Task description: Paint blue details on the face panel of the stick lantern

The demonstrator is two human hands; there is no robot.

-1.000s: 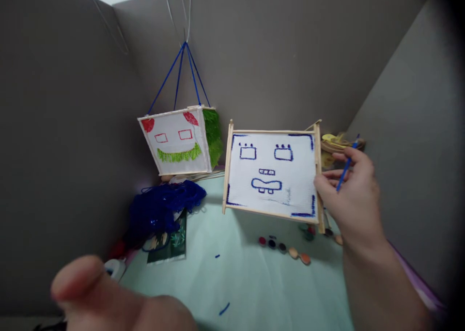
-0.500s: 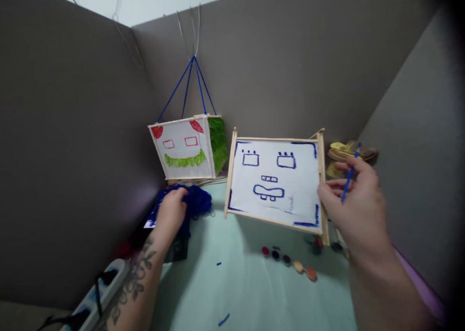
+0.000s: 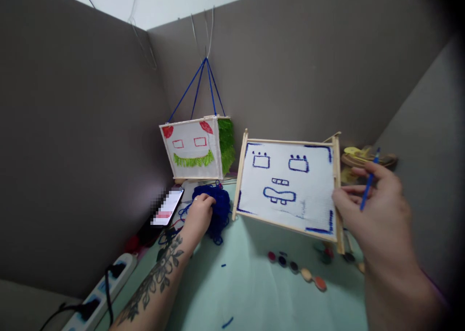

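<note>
My left hand (image 3: pixel 199 215) is closed on a tangle of dark blue yarn (image 3: pixel 220 207) at the table's back left. At the right, my right hand (image 3: pixel 378 200) pinches the right edge of a wooden-stick frame (image 3: pixel 290 227) and also has a thin blue brush (image 3: pixel 369 181) between its fingers. White cloth fills the frame, with a blue-lined face and blue corner marks on it. Behind, a similar box lantern (image 3: pixel 194 144) hangs from blue cords, showing red and green decoration on its front and green on its side.
Small paint pots (image 3: pixel 294 267) stand in a row below the frame. A phone (image 3: pixel 167 207) lies left of the yarn. A white power strip (image 3: pixel 100 292) with black plugs is at the lower left. Yellow and brown items (image 3: pixel 363 157) sit behind my right hand. Grey panels enclose the table.
My left hand has moved right with the yarn, uncovering the phone. The view has shifted so that most things appear further right. My right hand still holds the frame and brush.
</note>
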